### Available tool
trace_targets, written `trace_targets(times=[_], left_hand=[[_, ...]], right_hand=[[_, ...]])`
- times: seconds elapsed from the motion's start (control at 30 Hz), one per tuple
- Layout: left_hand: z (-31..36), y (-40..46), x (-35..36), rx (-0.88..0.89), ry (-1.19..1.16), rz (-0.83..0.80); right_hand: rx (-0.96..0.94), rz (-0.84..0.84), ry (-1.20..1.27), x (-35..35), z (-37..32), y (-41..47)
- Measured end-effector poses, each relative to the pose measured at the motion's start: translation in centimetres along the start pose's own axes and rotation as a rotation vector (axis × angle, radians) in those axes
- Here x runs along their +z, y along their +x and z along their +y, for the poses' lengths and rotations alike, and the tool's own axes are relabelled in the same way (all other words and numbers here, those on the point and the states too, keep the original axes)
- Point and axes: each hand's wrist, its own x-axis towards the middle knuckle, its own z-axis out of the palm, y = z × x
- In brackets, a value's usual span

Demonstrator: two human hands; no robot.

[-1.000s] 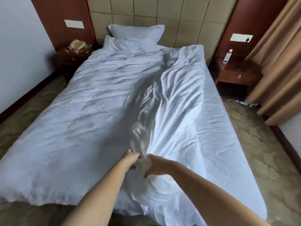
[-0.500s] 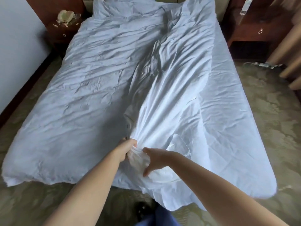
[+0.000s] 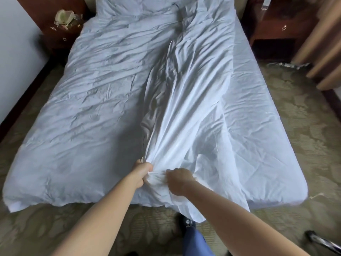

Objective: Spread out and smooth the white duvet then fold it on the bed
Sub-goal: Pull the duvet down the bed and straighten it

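Duvet [image 3: 103,111] lies spread over bed [image 3: 258,145], bunched at the foot edge; left hand [image 3: 143,170] and right hand [image 3: 178,180] both grip that bunch, right apparently tighter; uneven pull risks dragging it onto the floor.

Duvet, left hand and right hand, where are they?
duvet [image 3: 96,115], head view, on its flat wrinkled left half.
left hand [image 3: 142,169], head view, on its back.
right hand [image 3: 178,179], head view, on its knuckles.
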Motion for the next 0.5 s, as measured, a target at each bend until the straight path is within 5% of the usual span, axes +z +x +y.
trace_targets(times=[0.2,0.33,0.5], left_hand=[[3.9,-0.6,-6.7,0.148,0.167,-0.037],[5.3,-1.5,-12.2,0.246,0.27,-0.179],[5.9,-1.3,-21.1,0.426,0.376,-0.168]], right_hand=[[0.101,-0.038,0.594,-0.8,-10.1,-0.4],[0.117,0.066,0.67,-2.1,-16.8,-0.1],[0.146,0.24,0.719,-3.1,-25.5,0.6]])
